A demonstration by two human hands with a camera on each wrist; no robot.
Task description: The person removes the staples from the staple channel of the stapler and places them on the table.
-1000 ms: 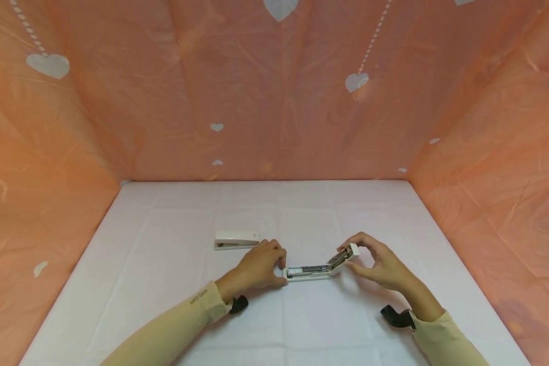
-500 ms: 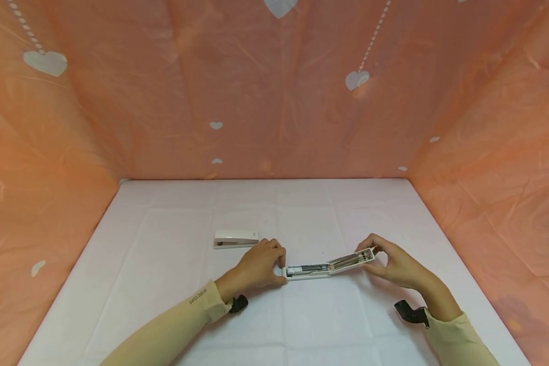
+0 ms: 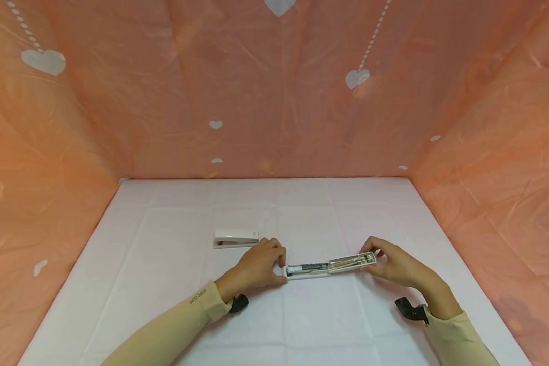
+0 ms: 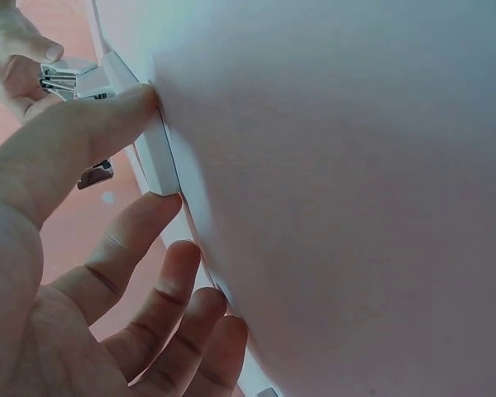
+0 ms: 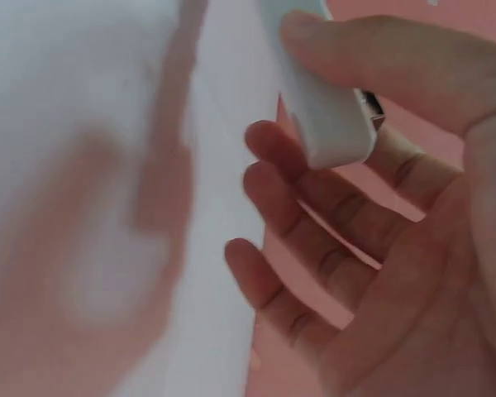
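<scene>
A white stapler [image 3: 307,275] lies folded out almost flat in the middle of the table, its base on the left and its upper arm on the right. My left hand [image 3: 258,264] pinches the base's left end between thumb and fingers. In the left wrist view, the thumb lies along the base's white side [image 4: 159,157]. With thumb and fingers, my right hand [image 3: 395,262] holds the far end of the upper arm, slightly raised off the cloth. The right wrist view shows its white cover [image 5: 326,116] under the thumb, with the other fingers spread below.
A second white stapler [image 3: 236,237], closed, lies behind my left hand. White cloth [image 3: 238,335] covers the table. Orange sheets [image 3: 274,101] with pale hearts stand at the back and both sides. Black wrist cameras [image 3: 410,311] hang below the sleeves.
My right hand has swung the stapler's upper arm right and down, from steeply raised to nearly in line with the base. The left hand stays at the base's end.
</scene>
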